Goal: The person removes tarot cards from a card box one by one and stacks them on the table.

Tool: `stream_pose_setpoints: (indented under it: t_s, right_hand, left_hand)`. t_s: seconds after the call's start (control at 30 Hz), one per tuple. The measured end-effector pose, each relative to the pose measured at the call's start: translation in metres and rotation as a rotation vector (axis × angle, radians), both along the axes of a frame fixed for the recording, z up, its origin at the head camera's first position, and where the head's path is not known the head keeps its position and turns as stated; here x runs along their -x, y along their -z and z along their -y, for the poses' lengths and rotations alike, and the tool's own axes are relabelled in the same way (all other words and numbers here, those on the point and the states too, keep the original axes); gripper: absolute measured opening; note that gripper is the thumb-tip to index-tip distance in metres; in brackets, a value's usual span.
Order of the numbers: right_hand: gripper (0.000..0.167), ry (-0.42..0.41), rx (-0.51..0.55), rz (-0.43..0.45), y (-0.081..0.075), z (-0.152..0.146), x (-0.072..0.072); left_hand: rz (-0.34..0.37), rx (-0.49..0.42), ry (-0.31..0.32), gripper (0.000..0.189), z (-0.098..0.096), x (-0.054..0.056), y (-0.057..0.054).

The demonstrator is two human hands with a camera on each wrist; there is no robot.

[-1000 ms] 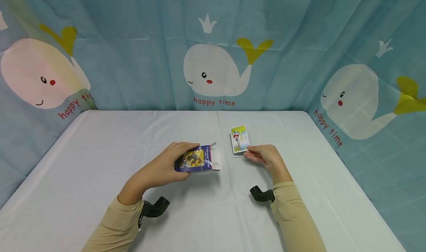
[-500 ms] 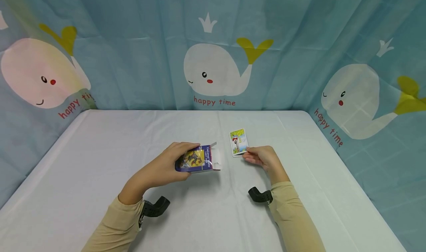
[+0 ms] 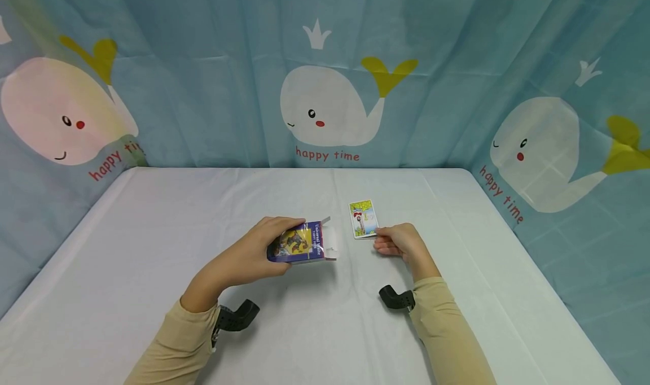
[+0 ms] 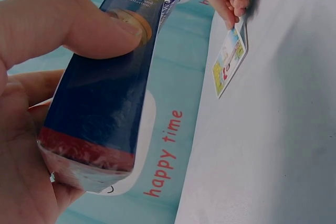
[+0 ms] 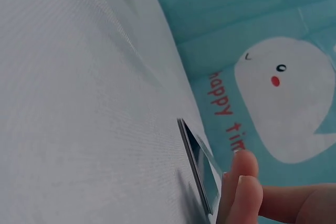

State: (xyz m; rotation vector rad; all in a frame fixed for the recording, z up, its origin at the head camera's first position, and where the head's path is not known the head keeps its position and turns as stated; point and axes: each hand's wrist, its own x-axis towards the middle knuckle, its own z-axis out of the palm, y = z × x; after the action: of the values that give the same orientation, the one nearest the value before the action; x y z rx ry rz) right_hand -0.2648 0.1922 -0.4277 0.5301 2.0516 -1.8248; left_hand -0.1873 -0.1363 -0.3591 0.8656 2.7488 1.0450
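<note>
My left hand (image 3: 251,253) grips a blue tarot card box (image 3: 295,244) by its long sides, holding it above the table. The box's end flap stands open toward the right. In the left wrist view, the thumb presses on the narrow side of the box (image 4: 102,95). My right hand (image 3: 404,243) pinches the near right corner of a picture card (image 3: 363,218), thumb on its face. The card lies over a thin stack of cards (image 5: 193,161); in the right wrist view its hand-side edge is raised off the stack. The other right fingers are curled beneath.
A white cloth covers the table (image 3: 304,328). A teal curtain (image 3: 213,108) with whale prints hangs along the back and sides. Black wrist-worn camera mounts (image 3: 237,316) stick out from both sleeves.
The picture card has come down and slightly left, from offset beyond the stack to lined up over it. The right hand moved little; the left hand and box stay still.
</note>
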Motion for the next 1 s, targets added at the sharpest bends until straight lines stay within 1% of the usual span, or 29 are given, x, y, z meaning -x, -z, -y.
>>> stream_pose_setpoints:
  t_s: [0.17, 0.37, 0.6, 0.83, 1.0]
  right_hand:
    - [0.021, -0.02, -0.052, 0.01, 0.0019, -0.001, -0.0006]
    - [0.02, -0.055, -0.116, -0.012, 0.005, -0.0012, -0.0024]
    - [0.017, -0.071, -0.134, -0.029, 0.0028, 0.0001, -0.0035]
    - [0.017, -0.093, -0.176, -0.05, 0.0038, 0.0009, -0.0044]
    - [0.017, -0.095, -0.189, -0.048, 0.0027, 0.0027, -0.0053]
  left_hand:
    - [0.01, 0.007, 0.002, 0.076, 0.0001, 0.0001, 0.001]
    - [0.008, 0.014, 0.008, 0.077, -0.0007, -0.0004, 0.0009]
    - [0.004, 0.018, 0.001, 0.076, -0.0005, -0.0005, -0.0004]
    - [0.004, 0.018, 0.003, 0.076, -0.0008, 0.0, 0.0]
    - [0.004, 0.017, 0.005, 0.076, -0.0007, 0.0003, 0.0005]
